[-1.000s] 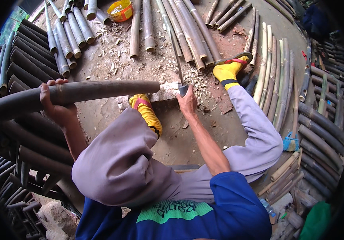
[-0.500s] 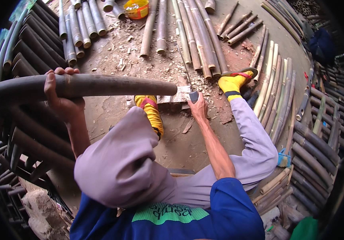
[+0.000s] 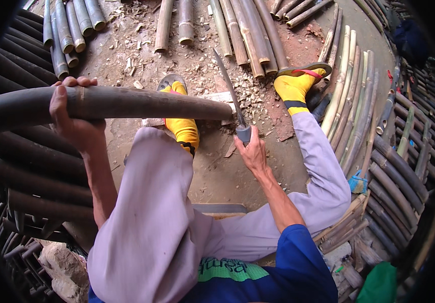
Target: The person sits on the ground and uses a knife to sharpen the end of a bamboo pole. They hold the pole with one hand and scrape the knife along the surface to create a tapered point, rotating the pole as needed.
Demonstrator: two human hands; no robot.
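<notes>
A thick dark bamboo pole (image 3: 151, 103) runs from the left edge of the head view to the middle. My left hand (image 3: 73, 121) is wrapped round it from below and the side, fingers over the top. In my right hand (image 3: 254, 151) is the grip of a machete (image 3: 231, 88), its long narrow blade pointing away from me. That blade stands just right of the pole's cut end, close to it. Beneath the end lies a pale wooden block (image 3: 216, 97), partly covered; whether the pole touches it I cannot tell.
My yellow-socked feet (image 3: 183, 130) in sandals are beside and right of the block. Wood chips (image 3: 258, 96) litter the floor. Bamboo lengths (image 3: 247, 38) lie ahead; stacked dark poles (image 3: 30, 166) fill the left. More bamboo (image 3: 354, 111) and a blue-bristled brush (image 3: 358, 183) lie right.
The pole's cut end has shifted slightly right, nearer the machete. The machete's blade has turned broader to view, and my right hand has moved a little lower. My view has shifted.
</notes>
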